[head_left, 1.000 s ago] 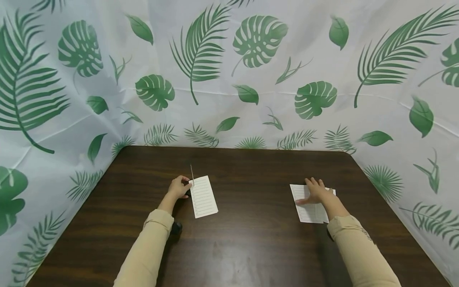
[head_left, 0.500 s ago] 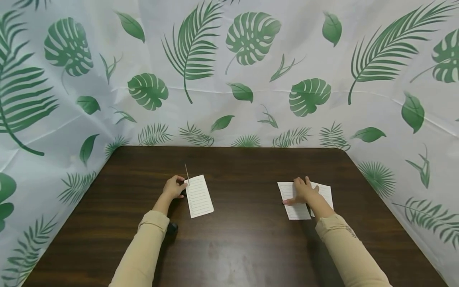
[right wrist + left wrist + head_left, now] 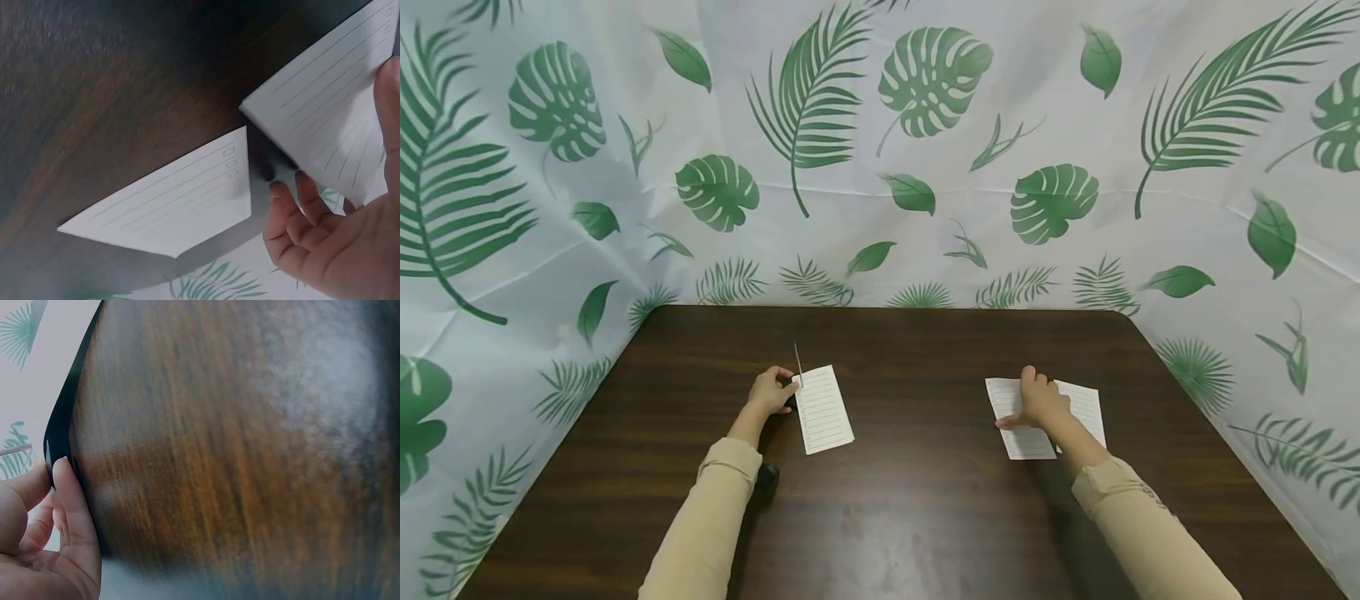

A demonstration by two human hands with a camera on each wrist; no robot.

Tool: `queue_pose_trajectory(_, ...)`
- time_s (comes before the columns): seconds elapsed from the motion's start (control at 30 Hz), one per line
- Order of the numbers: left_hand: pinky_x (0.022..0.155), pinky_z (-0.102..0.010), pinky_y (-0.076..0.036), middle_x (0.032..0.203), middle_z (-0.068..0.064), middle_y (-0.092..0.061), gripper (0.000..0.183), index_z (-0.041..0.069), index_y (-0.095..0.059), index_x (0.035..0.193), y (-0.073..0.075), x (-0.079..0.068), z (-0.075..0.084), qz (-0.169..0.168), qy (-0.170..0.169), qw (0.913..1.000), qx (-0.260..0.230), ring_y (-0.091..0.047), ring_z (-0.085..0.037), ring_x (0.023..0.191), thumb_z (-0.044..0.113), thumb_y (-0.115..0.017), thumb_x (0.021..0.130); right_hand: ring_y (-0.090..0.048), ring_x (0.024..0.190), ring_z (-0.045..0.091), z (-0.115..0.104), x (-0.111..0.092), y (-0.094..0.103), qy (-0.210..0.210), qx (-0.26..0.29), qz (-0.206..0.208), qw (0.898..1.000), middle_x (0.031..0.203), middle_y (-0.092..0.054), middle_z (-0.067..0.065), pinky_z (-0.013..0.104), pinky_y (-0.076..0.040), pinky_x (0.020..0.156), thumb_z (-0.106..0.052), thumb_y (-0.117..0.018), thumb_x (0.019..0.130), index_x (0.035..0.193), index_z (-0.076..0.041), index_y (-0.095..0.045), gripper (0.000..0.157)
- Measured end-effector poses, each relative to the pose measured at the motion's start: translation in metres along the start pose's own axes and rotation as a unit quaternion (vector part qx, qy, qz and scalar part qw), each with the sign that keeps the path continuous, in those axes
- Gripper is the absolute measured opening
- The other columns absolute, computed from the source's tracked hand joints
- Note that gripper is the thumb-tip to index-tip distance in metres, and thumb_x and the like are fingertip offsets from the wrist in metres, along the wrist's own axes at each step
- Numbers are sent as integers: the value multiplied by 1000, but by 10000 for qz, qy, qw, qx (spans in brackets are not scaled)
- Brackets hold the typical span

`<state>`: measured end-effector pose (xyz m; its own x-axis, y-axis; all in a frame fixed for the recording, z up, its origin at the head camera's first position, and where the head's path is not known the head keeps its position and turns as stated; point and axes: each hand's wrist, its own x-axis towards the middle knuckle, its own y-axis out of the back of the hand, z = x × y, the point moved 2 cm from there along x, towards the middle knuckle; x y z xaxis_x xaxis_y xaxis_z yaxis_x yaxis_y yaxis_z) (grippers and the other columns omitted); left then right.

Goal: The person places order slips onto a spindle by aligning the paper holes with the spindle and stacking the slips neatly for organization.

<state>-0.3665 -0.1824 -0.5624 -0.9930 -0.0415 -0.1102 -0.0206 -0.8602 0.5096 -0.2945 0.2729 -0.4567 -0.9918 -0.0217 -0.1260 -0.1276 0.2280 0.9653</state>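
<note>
My left hand point(image 3: 771, 392) pinches a white lined notepad point(image 3: 824, 412) by its upper left corner, with thumb and fingers meeting at the edge in the left wrist view. Beside that corner a thin, stick-like thing point(image 3: 798, 362) stands up. On the right, my right hand point(image 3: 1041, 402) spans a lined paper point(image 3: 1006, 400), its thumb on one long edge and its curled fingers at the other. This paper is tilted up from the table in the right wrist view. A second lined paper point(image 3: 175, 200) lies flat just to its right, partly covered by the hand in the head view.
Both hands work over a dark brown wooden table point(image 3: 910, 500) with rounded far corners. White cloth point(image 3: 850, 167) printed with green leaves hangs behind it and along both sides. A small black object point(image 3: 767, 482) shows at the left wrist.
My right hand has slid left with one paper, uncovering the second paper that lay beneath it. Its fingers have drawn closer together. My left hand and its notepad have stayed put.
</note>
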Motion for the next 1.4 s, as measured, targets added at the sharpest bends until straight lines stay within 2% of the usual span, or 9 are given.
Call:
queue_pose_trajectory(0.07, 48, -28, -56, 90, -18, -49, 33, 8, -54, 112, -3, 7, -10, -32, -53, 10000, -23, -57, -22, 56, 31, -64, 90, -54, 93, 53, 1, -1, -1, -48, 221, -134, 9997, 104, -52, 37, 57, -49, 70, -38, -89, 58, 106, 9, -29, 90)
queue_pose_trajectory(0.37, 53, -26, -58, 97, -22, -48, 27, -5, -50, 116, 16, -61, 74, -29, 542, 9982, 250, -54, -18, 58, 10, -56, 93, -59, 86, 48, 3, -3, -3, 44, 915, -216, 9956, 97, -55, 42, 53, -51, 78, -22, -89, 61, 115, 15, -19, 96)
queue_pose_trajectory(0.5, 54, -27, -59, 93, -18, -49, 25, 3, -54, 112, 12, -52, 62, -12, 248, 9997, 22, -55, -17, 57, 18, -59, 93, -56, 96, 53, 6, -3, -1, -47, 1148, -239, 9931, 105, -52, 46, 55, -49, 85, -17, -87, 64, 123, 15, -16, 98)
queue_pose_trajectory(0.53, 52, -25, -58, 93, -16, -50, 26, 6, -55, 112, 6, -30, 35, -32, 46, 10000, -74, -55, -16, 57, 23, -61, 92, -55, 98, 54, 6, -4, 1, -93, 1233, -220, 9921, 107, -51, 47, 56, -48, 87, -14, -86, 64, 125, 15, -15, 98)
queue_pose_trajectory(0.63, 56, -29, -59, 98, -19, -51, 27, 4, -54, 116, 7, -32, 42, -53, 298, 9995, 100, -58, -20, 61, 17, -59, 93, -55, 97, 53, 7, -4, 3, -185, 1391, -78, 9901, 109, -50, 47, 56, -49, 85, -7, -83, 66, 131, 15, -13, 98)
queue_pose_trajectory(0.87, 47, -27, -56, 86, -16, -50, 30, 6, -54, 112, -3, -5, 9, -28, -124, 9999, -9, -55, -20, 54, 26, -63, 91, -54, 100, 54, 19, 3, -1, -108, 1458, 52, 9892, 115, -48, 45, 56, -48, 87, -1, -74, 72, 129, 22, -25, 78)
queue_pose_trajectory(0.93, 47, -28, -56, 86, -18, -49, 30, 5, -54, 112, -3, -7, 11, 0, 1, 10000, 38, -55, -21, 54, 25, -63, 91, -55, 98, 51, 28, 8, -5, 41, 1512, 32, 9885, 112, -52, 42, 54, -49, 86, -8, -75, 74, 120, 23, -37, 67)
queue_pose_trajectory(1.13, 49, -23, -56, 87, -17, -46, 29, -6, -50, 115, 8, -55, 68, -44, 324, 9994, 150, -51, -15, 54, 9, -58, 92, -52, 60, 21, 47, 16, -14, 232, 1941, -125, 9806, 70, -58, 15, 32, -46, 52, -29, -71, 83, 86, 9, -56, 41)
queue_pose_trajectory(1.4, 48, -17, -53, 90, -15, -47, 28, -5, -50, 116, 16, -68, 79, 49, 301, 9994, 186, -48, -10, 54, 9, -57, 93, -57, 61, 12, 15, -11, 3, 286, 2902, -728, 9538, 70, -63, 12, 26, -50, 53, -14, -53, 95, 102, 16, -52, 30)
